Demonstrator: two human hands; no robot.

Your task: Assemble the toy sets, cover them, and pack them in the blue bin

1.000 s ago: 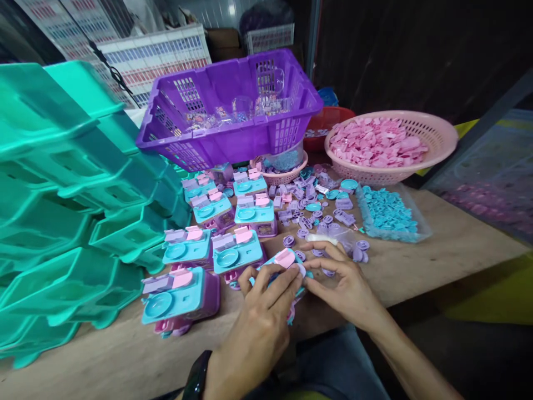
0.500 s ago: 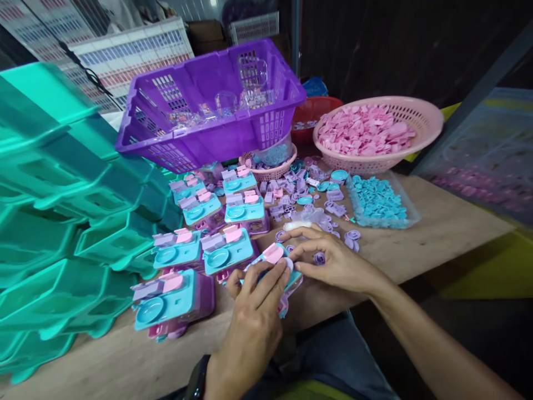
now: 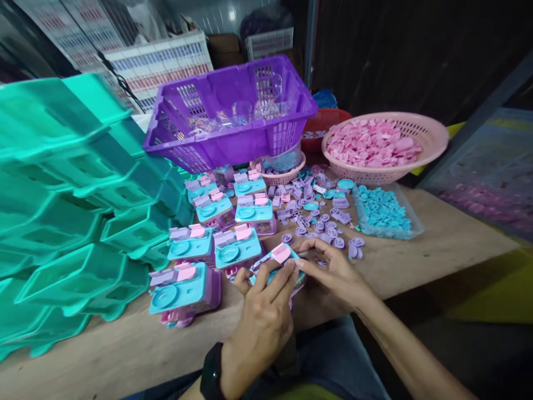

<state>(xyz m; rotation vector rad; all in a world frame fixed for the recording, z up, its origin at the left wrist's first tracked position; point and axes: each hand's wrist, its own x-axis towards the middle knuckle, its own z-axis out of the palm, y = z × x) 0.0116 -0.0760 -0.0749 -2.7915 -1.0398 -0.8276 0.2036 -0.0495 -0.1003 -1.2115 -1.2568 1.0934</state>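
Note:
A toy kitchen unit (image 3: 281, 253) with a turquoise top, a pink piece and a lilac piece sits near the table's front edge. My left hand (image 3: 266, 311) is closed around it, fingers bent over the top and covering much of it. At its right side, my right hand (image 3: 333, 272) has thumb and fingers closed on the corner, the thumb tip close to the left fingertips. Any small part between them is hidden. To the left stand several similar toy kitchens (image 3: 183, 289), each with a round turquoise basin. Small lilac oval parts (image 3: 331, 226) lie just beyond my right hand.
Stacked green bins (image 3: 83, 183) fill the left side. Behind the toys is a purple basket (image 3: 233, 139) holding clear cups. A pink basket (image 3: 433, 130) of pink parts, a clear tray (image 3: 416, 219) of turquoise parts and a red bowl (image 3: 333, 119) stand to the right.
The view has shifted, so the scene sits further right and lower. My right thumb has come closer to the left fingertips. The pale oval piece seen there earlier is now mostly covered.

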